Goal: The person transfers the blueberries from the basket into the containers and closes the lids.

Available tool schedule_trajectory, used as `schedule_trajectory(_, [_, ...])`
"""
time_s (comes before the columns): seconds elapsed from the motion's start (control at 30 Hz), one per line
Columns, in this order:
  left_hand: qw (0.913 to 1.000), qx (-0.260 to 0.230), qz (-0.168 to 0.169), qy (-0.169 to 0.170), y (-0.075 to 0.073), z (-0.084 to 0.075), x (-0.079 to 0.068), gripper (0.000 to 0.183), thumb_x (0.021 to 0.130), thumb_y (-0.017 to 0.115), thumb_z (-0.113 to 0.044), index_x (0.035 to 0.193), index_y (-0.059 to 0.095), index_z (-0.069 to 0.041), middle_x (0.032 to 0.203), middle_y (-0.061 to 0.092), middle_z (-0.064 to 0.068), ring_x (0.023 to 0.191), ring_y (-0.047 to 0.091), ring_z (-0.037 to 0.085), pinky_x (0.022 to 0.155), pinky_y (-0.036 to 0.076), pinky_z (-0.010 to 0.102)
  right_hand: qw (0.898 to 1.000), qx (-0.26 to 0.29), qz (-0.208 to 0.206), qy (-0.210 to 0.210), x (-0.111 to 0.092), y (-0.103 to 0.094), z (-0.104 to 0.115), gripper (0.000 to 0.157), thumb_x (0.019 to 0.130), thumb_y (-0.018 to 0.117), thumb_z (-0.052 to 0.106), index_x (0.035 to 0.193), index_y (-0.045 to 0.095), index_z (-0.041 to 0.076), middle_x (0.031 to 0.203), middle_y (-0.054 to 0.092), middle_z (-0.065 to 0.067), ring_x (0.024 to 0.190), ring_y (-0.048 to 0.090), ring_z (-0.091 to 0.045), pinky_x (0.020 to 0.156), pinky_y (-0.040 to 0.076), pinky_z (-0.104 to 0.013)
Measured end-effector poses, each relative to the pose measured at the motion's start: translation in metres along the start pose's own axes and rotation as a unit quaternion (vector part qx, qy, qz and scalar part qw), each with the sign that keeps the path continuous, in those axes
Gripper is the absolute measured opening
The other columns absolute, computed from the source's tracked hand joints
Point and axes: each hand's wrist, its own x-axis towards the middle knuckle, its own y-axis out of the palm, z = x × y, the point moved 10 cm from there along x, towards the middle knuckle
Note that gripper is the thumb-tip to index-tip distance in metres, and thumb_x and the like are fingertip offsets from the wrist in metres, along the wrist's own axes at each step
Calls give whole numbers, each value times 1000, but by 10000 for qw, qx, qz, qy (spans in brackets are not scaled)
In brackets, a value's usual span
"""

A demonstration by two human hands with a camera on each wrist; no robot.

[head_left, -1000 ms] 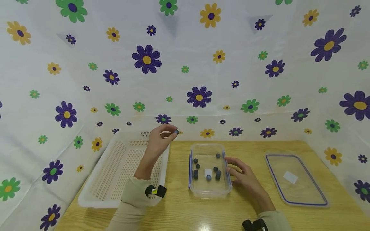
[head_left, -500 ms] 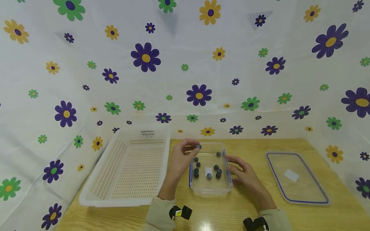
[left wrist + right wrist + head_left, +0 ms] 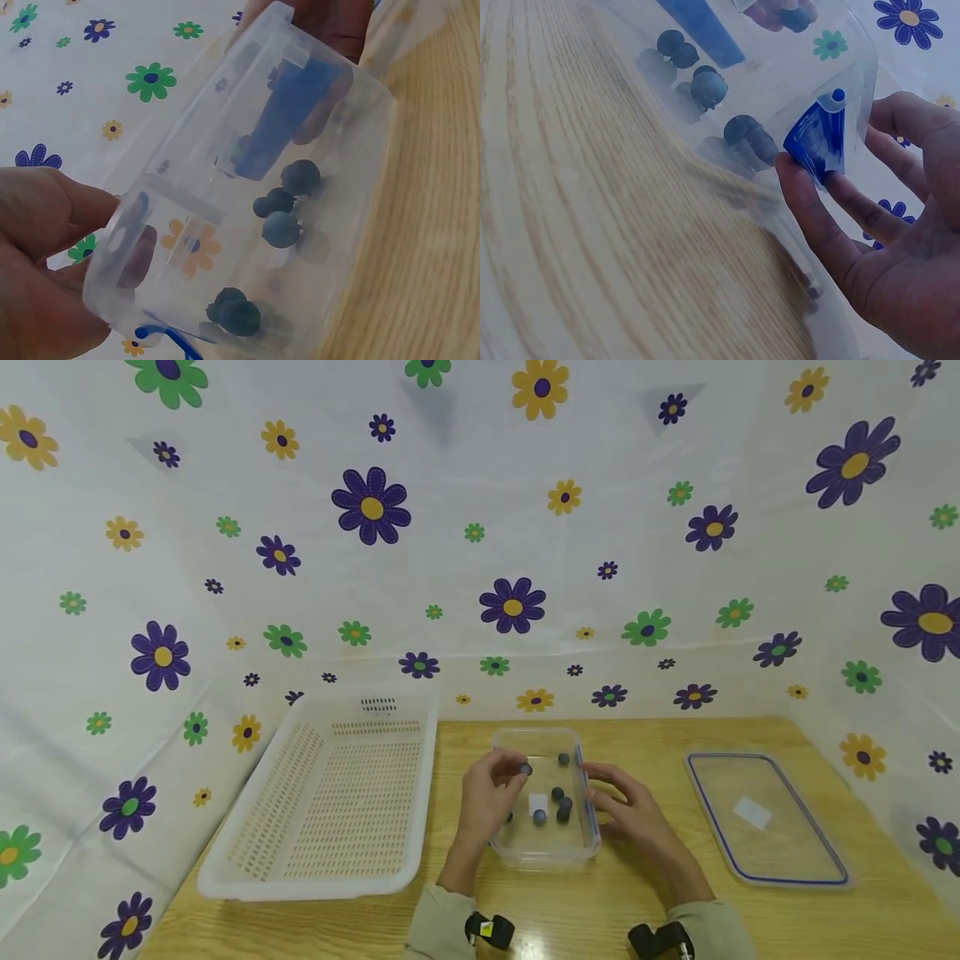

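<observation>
Thumb and forefinger of my left hand (image 3: 486, 795) pinch a blueberry (image 3: 527, 769) above the left half of a clear plastic food container (image 3: 547, 862). Several loose blueberries (image 3: 563, 810) lie on the container's bottom, mostly toward the near end, and the left hand covers some of them in the head view. My right hand (image 3: 636, 817) rests with spread fingers against the container's right side. In the right wrist view, its fingertips touch the blue side latch (image 3: 817, 139), which hangs unfastened.
A white slotted plastic basket (image 3: 352, 810) stands on the left of the wooden table (image 3: 585, 918), with no fruit visible inside. The container's clear lid (image 3: 780, 852), with a blue seal, lies flat on the right. A flower-patterned cloth (image 3: 442, 552) hangs behind.
My left hand has carried the blueberry from above the basket's right rim rightward, then down over the container. My right hand has stayed at the container's side.
</observation>
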Motion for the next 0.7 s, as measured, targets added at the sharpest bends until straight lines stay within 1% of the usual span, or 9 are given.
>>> schedule_trajectory(0.2, [9991, 422, -61, 67, 0, -2, -2, 20, 90, 71, 8, 107, 73, -2, 104, 73, 10, 96, 71, 27, 84, 59, 29, 9999, -129, -38, 68, 1, 0, 2, 52, 105, 61, 23, 152, 46, 5, 154, 41, -22, 124, 56, -49, 83, 60, -50])
schedule_trajectory(0.37, [9991, 405, -110, 87, -2, -5, -3, 20, 89, 72, 9, 107, 73, 0, 103, 73, 8, 95, 71, 25, 83, 59, 32, 9995, -280, -80, 156, 0, 1, 3, 52, 105, 61, 25, 152, 46, 8, 155, 41, -21, 126, 55, -49, 86, 60, -49])
schedule_trajectory(0.47, [9992, 350, -79, 169, 0, -9, -4, 18, 91, 71, 6, 107, 73, -1, 104, 73, 9, 95, 70, 23, 82, 59, 31, 9993, -330, 26, 196, -2, 2, 5, 53, 105, 61, 27, 153, 46, 9, 156, 40, -20, 130, 52, -49, 87, 59, -48])
schedule_trajectory(0.57, [9995, 243, 40, 188, 7, -17, -7, 17, 94, 69, 4, 108, 73, -5, 107, 72, 9, 96, 70, 22, 82, 58, 30, 9987, -428, 251, 111, -5, 0, 11, 54, 105, 61, 26, 154, 45, 9, 158, 38, -20, 132, 50, -50, 87, 59, -48])
schedule_trajectory(0.63, [9996, 153, 133, 180, 14, -24, -9, 19, 95, 69, 3, 110, 73, -7, 108, 72, 7, 96, 70, 20, 83, 58, 29, 9977, -539, 404, -27, -9, -3, 17, 55, 106, 60, 24, 155, 43, 8, 159, 36, -22, 131, 50, -52, 88, 59, -48])
schedule_trajectory(0.7, [9996, 19, 253, 129, 23, -31, -12, 22, 95, 67, 3, 114, 72, -8, 109, 72, 7, 97, 70, 19, 83, 58, 28, 9965, -665, 468, -190, -13, -10, 23, 54, 106, 60, 20, 155, 42, 5, 159, 35, -26, 129, 51, -53, 88, 59, -48])
